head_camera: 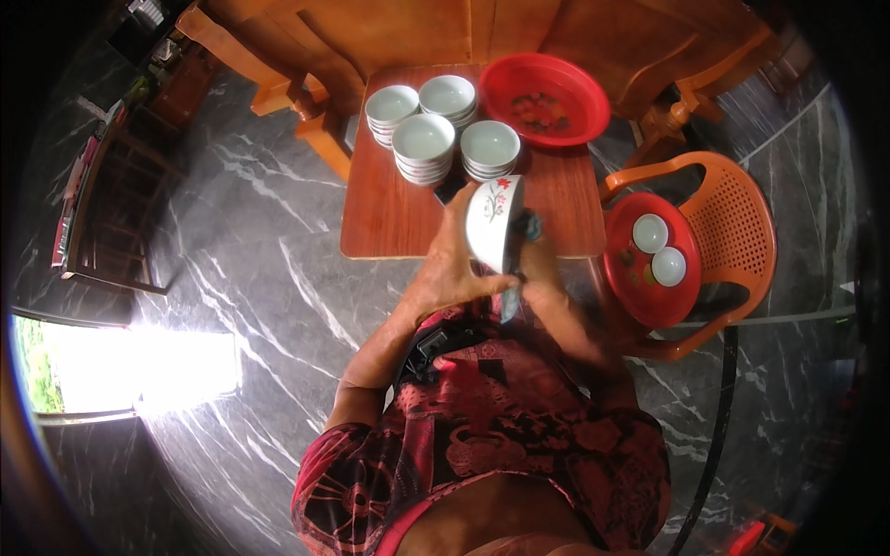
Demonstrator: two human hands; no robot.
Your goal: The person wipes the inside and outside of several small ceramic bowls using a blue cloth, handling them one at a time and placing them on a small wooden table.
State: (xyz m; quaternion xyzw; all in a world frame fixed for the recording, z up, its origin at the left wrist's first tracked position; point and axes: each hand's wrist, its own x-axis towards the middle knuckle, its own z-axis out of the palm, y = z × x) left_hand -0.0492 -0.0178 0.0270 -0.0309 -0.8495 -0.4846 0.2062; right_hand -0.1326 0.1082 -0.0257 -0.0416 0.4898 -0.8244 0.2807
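Observation:
My left hand (pixel 448 267) grips a white bowl with a red flower pattern (pixel 491 221), tipped on its side above the near edge of a small wooden table (pixel 389 229). My right hand (pixel 539 260) is at the bowl's open side with a bluish cloth (pixel 511 303); its fingertips are partly hidden behind the bowl. Beyond the hands stand several stacks of white bowls, the nearest being one at the middle (pixel 423 139) and one to its right (pixel 490 144). A dark flat object (pixel 450 189) lies by these stacks.
A red plastic basin (pixel 577 101) sits at the table's back right. To the right, an orange plastic chair (pixel 737 215) holds a red tray (pixel 650 309) with two white bowls (pixel 669 266). A wooden bench (pixel 417 31) stands behind the table.

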